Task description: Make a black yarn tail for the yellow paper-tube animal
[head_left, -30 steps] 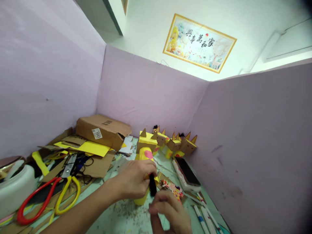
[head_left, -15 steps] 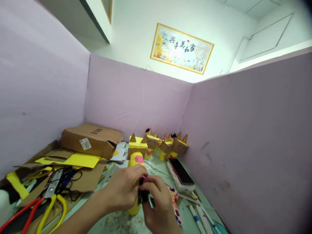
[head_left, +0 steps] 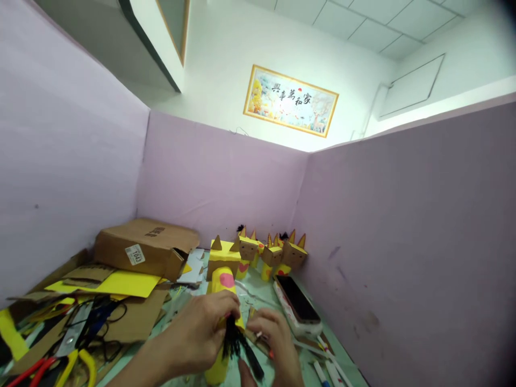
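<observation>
My left hand (head_left: 197, 333) grips a yellow paper-tube animal figure (head_left: 222, 279) with a cardboard head, pointed ears and a pink heart on its body. A black fuzzy strip (head_left: 236, 344) sticks out at the tube's rear, between both hands. My right hand (head_left: 272, 344) pinches that strip at its lower end, right beside the left hand's fingers. Both hands are low in the head view, just in front of me.
Several finished yellow figures (head_left: 270, 251) stand at the back corner. A phone (head_left: 297, 298) lies to the right, markers (head_left: 328, 368) nearer. A cardboard box (head_left: 147, 250), yellow paper (head_left: 108, 282), cardboard scraps and scissors (head_left: 72, 355) lie left. Purple partition walls (head_left: 403, 242) enclose the desk.
The camera has tilted upward, so the hands sit lower in view. My right hand slid from the tube's top end downward along the black strip, which now hangs longer and frayed.
</observation>
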The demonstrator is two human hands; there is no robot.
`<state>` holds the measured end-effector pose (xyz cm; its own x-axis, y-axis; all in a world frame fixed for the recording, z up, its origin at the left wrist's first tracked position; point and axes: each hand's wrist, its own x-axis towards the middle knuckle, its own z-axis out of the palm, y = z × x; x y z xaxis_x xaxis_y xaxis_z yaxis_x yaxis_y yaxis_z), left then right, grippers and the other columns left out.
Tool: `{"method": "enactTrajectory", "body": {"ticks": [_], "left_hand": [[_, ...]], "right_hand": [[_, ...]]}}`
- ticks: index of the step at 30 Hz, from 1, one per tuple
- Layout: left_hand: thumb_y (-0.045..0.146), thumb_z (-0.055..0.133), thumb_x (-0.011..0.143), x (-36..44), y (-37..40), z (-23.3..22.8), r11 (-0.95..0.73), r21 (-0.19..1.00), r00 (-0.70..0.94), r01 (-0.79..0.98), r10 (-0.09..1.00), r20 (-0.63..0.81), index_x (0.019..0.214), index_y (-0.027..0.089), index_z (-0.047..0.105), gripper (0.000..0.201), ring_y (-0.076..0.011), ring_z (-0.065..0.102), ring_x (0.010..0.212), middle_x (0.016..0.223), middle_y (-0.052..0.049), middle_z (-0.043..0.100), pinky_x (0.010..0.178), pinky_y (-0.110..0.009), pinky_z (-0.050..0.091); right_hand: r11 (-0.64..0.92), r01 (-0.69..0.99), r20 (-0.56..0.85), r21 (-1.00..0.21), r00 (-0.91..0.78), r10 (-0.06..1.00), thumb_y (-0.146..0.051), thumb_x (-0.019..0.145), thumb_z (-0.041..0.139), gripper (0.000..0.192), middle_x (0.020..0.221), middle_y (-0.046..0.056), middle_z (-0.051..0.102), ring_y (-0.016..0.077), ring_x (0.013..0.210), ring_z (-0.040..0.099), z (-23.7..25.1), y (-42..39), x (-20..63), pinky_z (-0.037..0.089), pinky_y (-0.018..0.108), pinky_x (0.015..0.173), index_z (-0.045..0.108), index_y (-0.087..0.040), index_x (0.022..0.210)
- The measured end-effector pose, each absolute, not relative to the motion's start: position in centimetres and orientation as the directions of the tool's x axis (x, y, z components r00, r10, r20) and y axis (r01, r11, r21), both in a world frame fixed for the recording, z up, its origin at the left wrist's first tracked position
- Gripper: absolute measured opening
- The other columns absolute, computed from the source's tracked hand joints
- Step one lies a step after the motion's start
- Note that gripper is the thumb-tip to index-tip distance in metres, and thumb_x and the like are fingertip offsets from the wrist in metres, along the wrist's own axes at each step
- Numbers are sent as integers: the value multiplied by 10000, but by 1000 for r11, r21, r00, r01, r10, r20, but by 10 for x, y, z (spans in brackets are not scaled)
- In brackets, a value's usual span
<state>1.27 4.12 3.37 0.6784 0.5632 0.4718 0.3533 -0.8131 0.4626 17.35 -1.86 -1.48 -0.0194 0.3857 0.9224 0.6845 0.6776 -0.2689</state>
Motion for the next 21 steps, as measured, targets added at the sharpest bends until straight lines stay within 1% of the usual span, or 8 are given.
{"method": "enactTrajectory", "body": {"ticks": [2,4,8,12,14,16,18,21], "left_hand": [[-32,440,645,13,41,34,-814,469,682,343,559,472,803,215,510,302,-138,520,730,819,22,576,618,-228,356],[-24,445,662,14,40,34,-813,476,681,336,559,473,786,214,505,275,-133,522,719,806,26,575,611,-225,353],[-35,442,646,13,40,35,-809,494,689,319,555,465,774,208,503,281,-130,537,745,842,25,596,647,-220,372],[-48,436,636,12,41,36,-807,492,689,327,560,460,796,207,510,310,-134,544,780,883,21,609,686,-227,386],[-47,444,641,12,41,38,-812,483,697,328,553,456,820,207,522,321,-137,549,798,901,17,614,704,-232,393],[-42,447,653,13,41,38,-815,477,702,330,549,453,832,205,534,317,-141,556,811,917,9,617,714,-236,401],[-29,449,673,13,40,38,-819,470,711,329,542,447,847,202,549,306,-148,561,830,934,-2,618,724,-241,409],[-2,455,698,13,39,37,-825,454,723,337,536,436,879,203,570,297,-158,570,854,956,-10,624,744,-255,418]], "right_hand": [[681,696,928,-226,-58,367,-73,640,481,328,913,84,588,228,845,584,-13,-7,168,481,333,682,574,-204,926],[714,668,932,-210,-84,352,-29,623,460,293,818,45,606,189,755,593,-15,2,163,469,293,634,567,-216,820],[776,556,921,-299,-45,387,-19,604,458,230,651,-17,558,129,586,567,-22,0,162,432,229,524,501,-216,714],[757,586,922,-289,-42,385,-28,648,501,209,530,-56,496,107,444,487,-28,-23,171,398,219,431,474,-235,651],[726,615,919,-307,-7,394,-34,664,541,227,576,-43,536,134,495,528,-28,-32,175,447,242,467,508,-249,729],[688,642,908,-337,29,418,-60,672,576,294,780,23,609,193,699,603,-23,-34,176,516,301,602,537,-239,902],[661,663,886,-352,8,463,-71,678,570,361,979,91,594,232,896,592,-16,-29,174,522,354,730,534,-208,1010],[692,643,871,-328,-77,484,-15,678,493,313,920,68,604,194,872,588,-7,-18,166,507,318,731,566,-200,920]]}}
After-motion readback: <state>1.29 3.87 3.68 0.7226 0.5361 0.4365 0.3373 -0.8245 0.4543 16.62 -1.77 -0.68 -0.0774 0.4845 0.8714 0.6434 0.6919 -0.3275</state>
